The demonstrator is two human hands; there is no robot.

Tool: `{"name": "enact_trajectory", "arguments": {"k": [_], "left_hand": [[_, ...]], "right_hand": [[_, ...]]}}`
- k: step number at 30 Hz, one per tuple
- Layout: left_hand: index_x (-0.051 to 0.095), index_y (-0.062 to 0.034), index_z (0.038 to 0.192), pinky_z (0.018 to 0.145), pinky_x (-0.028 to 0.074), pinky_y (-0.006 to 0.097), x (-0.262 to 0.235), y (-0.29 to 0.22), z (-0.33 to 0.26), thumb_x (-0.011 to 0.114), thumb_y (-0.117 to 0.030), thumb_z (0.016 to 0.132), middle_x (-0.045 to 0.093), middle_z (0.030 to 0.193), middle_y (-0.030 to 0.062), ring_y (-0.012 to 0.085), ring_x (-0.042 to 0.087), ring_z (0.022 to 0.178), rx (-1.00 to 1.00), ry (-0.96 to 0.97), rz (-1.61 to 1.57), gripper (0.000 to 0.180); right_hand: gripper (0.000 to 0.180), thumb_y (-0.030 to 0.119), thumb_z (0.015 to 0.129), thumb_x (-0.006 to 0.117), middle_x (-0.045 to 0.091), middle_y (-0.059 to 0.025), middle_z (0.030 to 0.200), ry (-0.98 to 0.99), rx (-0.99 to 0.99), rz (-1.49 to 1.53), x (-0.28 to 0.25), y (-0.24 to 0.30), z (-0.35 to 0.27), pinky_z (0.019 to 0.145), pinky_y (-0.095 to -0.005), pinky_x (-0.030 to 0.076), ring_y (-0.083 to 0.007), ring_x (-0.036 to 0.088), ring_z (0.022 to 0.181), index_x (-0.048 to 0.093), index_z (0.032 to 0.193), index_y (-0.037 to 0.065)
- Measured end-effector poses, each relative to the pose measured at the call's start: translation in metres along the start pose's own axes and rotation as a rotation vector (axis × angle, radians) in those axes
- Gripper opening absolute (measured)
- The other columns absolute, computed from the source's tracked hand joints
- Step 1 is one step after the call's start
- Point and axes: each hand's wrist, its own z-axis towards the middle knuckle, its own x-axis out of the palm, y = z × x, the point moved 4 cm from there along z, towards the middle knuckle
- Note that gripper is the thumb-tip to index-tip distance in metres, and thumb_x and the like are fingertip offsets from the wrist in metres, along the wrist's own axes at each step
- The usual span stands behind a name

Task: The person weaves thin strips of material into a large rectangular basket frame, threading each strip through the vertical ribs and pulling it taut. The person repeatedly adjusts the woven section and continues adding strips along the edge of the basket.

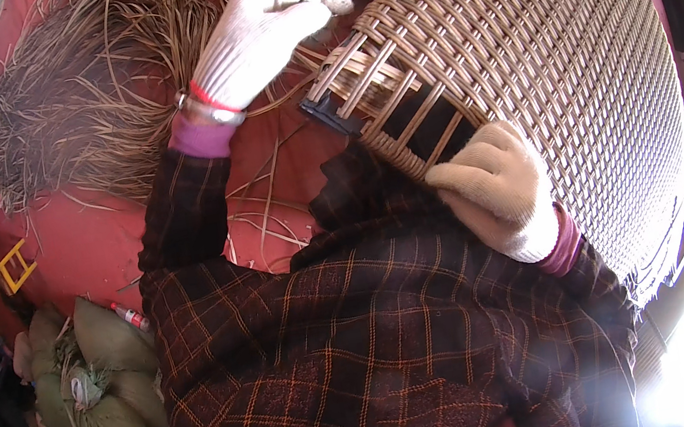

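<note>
A large brown wicker panel [548, 47] leans across the right side, tightly woven over most of its surface. Near my hands its corner shows bare parallel bars, with a strand-wrapped edge [396, 156]. My right hand [495, 189], in a knitted glove, is closed at the panel's lower edge, its thumb and fingers gripping there. Up at the left of the panel's corner, my left hand [269, 33] wears a white glove. Its fingers are bent and pressed together; whatever they pinch is hidden. Thin strands run below this hand toward the bars.
A big heap of loose tan weaving strands [92, 101] lies on the red surface [96, 243] at the upper left. Several strands trail toward my lap. A yellow frame-shaped piece [13, 268], a red-and-white tube [130, 316] and green sacks [110, 384] are at the left.
</note>
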Motion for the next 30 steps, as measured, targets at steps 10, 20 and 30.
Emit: {"name": "enact_trajectory", "arguments": {"k": [10, 20, 30], "left_hand": [[0.075, 0.0046, 0.13, 0.092, 0.056, 0.03, 0.052, 0.065, 0.048, 0.065, -0.018, 0.109, 0.079, 0.116, 0.0034, 0.0092, 0.067, 0.096, 0.081, 0.559, -0.138, 0.032], [0.077, 0.0044, 0.125, 0.093, 0.056, 0.029, 0.041, 0.055, 0.054, 0.071, -0.023, 0.105, 0.081, 0.109, 0.0043, 0.0088, 0.068, 0.097, 0.072, 0.59, -0.16, 0.034], [0.08, -0.0029, 0.098, 0.073, 0.057, 0.033, -0.02, -0.015, 0.043, 0.076, -0.015, 0.099, 0.071, 0.09, 0.0093, 0.0233, 0.069, 0.078, 0.427, 0.391, 0.878, 0.013]], "right_hand": [[0.032, 0.006, 0.077, 0.087, 0.069, -0.001, 0.09, -0.001, 0.023, -0.022, 0.0, 0.001, 0.002, 0.076, -0.0414, 0.05, -0.0243, 0.064, 0.084, 0.076, 0.107, 0.011], [0.026, 0.006, 0.079, 0.086, 0.068, -0.0023, 0.086, 0.01, 0.006, -0.009, -0.002, -0.002, 0.005, 0.07, -0.0406, 0.051, -0.024, 0.064, 0.079, 0.076, 0.103, 0.01], [0.019, 0.0, 0.099, 0.074, 0.078, -0.0108, 0.1, -0.064, 0.093, 0.075, -0.061, -0.025, 0.062, 0.077, -0.0306, 0.06, -0.0186, 0.074, 0.089, 0.08, 0.116, 0.003]]}}
